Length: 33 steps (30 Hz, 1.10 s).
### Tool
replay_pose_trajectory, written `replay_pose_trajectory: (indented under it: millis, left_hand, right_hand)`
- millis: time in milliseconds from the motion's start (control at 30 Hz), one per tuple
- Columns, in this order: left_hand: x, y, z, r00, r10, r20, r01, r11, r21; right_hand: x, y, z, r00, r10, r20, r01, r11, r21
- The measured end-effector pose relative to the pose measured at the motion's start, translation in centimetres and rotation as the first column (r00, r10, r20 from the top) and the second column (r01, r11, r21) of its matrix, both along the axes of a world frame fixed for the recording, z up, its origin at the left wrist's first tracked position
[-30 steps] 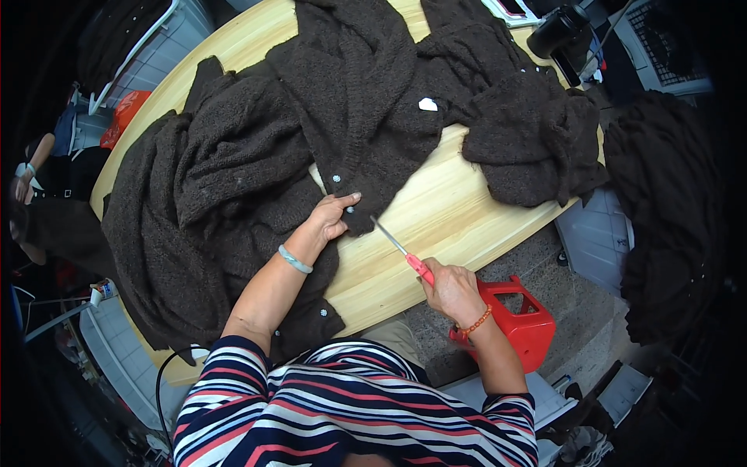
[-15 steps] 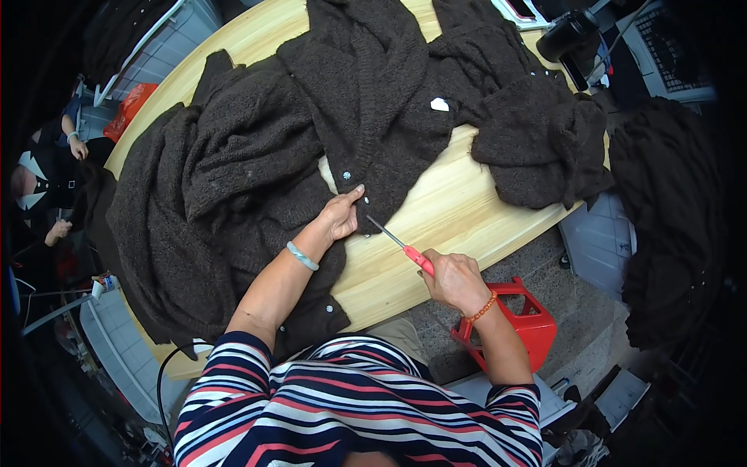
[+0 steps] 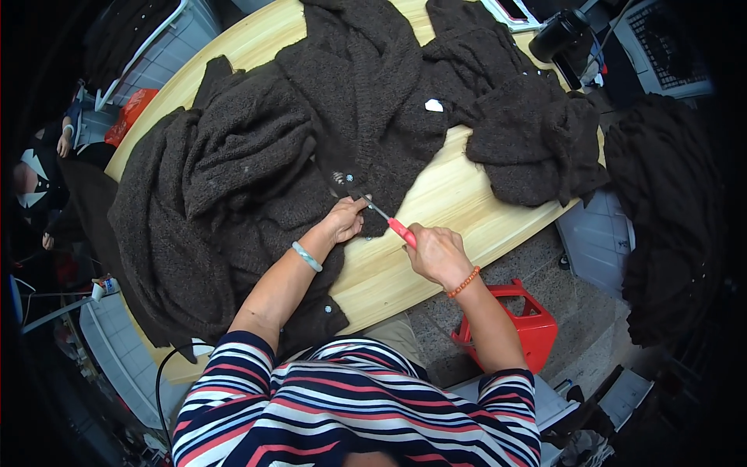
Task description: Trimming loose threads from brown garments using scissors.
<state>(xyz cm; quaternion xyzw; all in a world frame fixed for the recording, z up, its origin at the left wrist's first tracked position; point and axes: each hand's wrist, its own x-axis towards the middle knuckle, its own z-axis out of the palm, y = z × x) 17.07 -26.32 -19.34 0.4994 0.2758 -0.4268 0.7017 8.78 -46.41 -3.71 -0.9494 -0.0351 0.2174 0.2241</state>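
The dark brown knit garment (image 3: 362, 97) lies mid-counter (image 3: 443, 202), its lower corner toward the person. The left hand (image 3: 344, 219) pinches that corner, just below a pale button (image 3: 349, 178). The right hand (image 3: 437, 255) grips a red-handled tool (image 3: 401, 232), its metal tip at the cloth beside the left fingertips. More brown knitwear (image 3: 537, 148) lies to the right; beyond the near edge stands a red stool (image 3: 537, 331).
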Motion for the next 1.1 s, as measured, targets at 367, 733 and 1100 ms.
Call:
replay_pose_trajectory:
  millis: [367,733,1100]
  left_hand:
    - [0.3,-0.1,0.9,0.964,0.231,-0.129,-0.256,0.936,-0.242]
    - [0.6,3.2,5.0,-0.447,-0.856,0.26,-0.032,0.305,0.952]
    - [0.8,1.1,2.9,0.995,0.044,0.092,-0.021,0.972,-0.235]
  right_hand:
    - [-7.6,-2.6,0.5,0.985,0.033,-0.167,-0.031,0.999,0.017]
    - [-9.8,-4.0,-0.8,0.979,-0.2,-0.037,0.202,0.977,0.066]
    - [-8.9,-3.8,2.0,0.991,-0.123,-0.051,0.125,0.991,0.045]
